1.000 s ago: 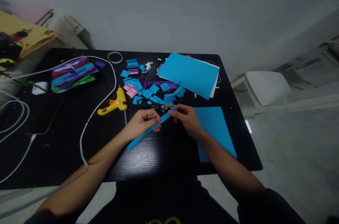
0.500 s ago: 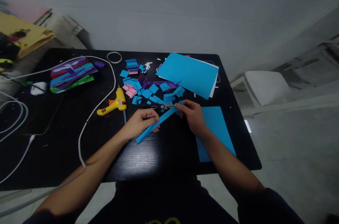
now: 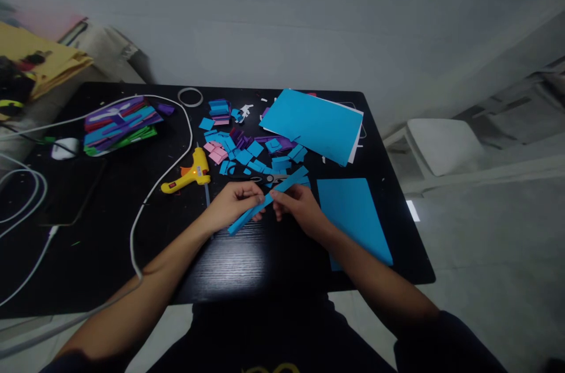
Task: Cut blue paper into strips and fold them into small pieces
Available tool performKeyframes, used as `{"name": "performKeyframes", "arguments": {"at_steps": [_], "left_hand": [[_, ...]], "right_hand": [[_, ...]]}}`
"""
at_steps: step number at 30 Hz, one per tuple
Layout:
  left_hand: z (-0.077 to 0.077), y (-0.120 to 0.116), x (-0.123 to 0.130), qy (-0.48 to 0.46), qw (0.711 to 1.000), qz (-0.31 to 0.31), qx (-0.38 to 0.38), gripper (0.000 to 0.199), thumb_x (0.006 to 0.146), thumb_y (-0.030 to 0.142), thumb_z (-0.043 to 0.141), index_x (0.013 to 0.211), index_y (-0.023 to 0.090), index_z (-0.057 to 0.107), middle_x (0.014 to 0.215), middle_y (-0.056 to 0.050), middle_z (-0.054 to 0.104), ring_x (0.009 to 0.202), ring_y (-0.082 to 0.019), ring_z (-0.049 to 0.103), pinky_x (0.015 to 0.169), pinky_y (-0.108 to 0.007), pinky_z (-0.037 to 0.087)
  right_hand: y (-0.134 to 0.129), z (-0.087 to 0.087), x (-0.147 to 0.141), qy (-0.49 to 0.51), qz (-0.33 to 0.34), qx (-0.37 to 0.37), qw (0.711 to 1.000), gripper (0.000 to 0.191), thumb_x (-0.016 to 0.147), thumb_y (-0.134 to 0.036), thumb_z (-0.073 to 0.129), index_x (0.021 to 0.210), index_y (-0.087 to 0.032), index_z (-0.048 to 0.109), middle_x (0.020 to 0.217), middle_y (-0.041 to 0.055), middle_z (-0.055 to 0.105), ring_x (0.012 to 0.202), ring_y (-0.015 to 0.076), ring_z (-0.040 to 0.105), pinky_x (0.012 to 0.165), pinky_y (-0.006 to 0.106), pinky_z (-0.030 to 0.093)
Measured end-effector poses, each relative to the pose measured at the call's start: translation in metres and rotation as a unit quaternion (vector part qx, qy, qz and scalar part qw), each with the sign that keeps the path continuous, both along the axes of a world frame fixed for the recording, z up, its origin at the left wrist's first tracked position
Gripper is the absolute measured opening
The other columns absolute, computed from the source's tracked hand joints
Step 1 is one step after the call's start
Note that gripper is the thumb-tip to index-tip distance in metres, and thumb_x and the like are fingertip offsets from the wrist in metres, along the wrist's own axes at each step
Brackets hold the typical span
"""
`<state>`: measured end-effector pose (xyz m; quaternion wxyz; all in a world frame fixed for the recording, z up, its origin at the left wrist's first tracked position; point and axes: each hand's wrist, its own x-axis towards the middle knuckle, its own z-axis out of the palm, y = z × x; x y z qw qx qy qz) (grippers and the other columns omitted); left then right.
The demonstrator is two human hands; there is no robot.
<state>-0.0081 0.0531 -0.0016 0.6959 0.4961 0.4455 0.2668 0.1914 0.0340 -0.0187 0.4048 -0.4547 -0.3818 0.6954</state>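
A long blue paper strip slants between my two hands above the black table, its lower end pointing toward me. My left hand pinches it near the middle between thumb and fingers. Close beside, my right hand is closed on the same strip with thumb and fingertips. Just beyond the hands lie scissors, partly covered by the strip. Small cut pieces of blue paper are scattered behind them, with pink pieces among them. A blue sheet lies flat under my right forearm.
A yellow glue gun lies left of my left hand, its small light lit. A white cable crosses the table and my left forearm. Larger blue sheets, a bundle of coloured strips and a tape ring lie farther back.
My right hand has slid down the strip toward my left hand, leaving the strip's upper end free. My left hand has stayed almost in place.
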Motion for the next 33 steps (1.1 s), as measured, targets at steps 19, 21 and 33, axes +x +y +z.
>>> {"name": "performKeyframes", "arguments": {"at_steps": [19,21,33], "left_hand": [[-0.0035,-0.0013,-0.0029,0.005,0.998,-0.048,-0.026,0.033,0.085,0.046,0.079,0.084,0.014,0.072,0.075,-0.004,0.074,0.064,-0.016,0.074,0.061,-0.025,0.062],[-0.0020,-0.0018,-0.0021,0.003,0.998,-0.057,-0.025,0.033,0.086,0.046,0.078,0.084,0.013,0.073,0.077,-0.004,0.075,0.064,-0.015,0.073,0.062,-0.025,0.061],[-0.0014,-0.0031,-0.0014,-0.016,0.997,-0.067,-0.027,0.035,0.087,0.048,0.078,0.082,0.013,0.074,0.077,-0.006,0.075,0.065,-0.016,0.073,0.062,-0.026,0.062]], "right_hand": [[-0.0001,0.0004,-0.0005,-0.006,0.007,0.008,1.000,0.041,0.072,-0.052,0.088,0.066,-0.014,0.073,0.063,0.0030,0.072,0.049,0.0129,0.064,0.052,0.027,0.055],[0.0000,-0.0003,-0.0009,-0.012,0.009,0.013,1.000,0.042,0.072,-0.053,0.087,0.066,-0.014,0.073,0.063,0.0033,0.071,0.049,0.0128,0.064,0.051,0.027,0.055],[-0.0004,0.0007,-0.0002,-0.004,0.040,0.001,0.999,0.043,0.075,-0.055,0.086,0.065,-0.014,0.073,0.062,0.0033,0.071,0.049,0.0127,0.064,0.053,0.027,0.056]]}}
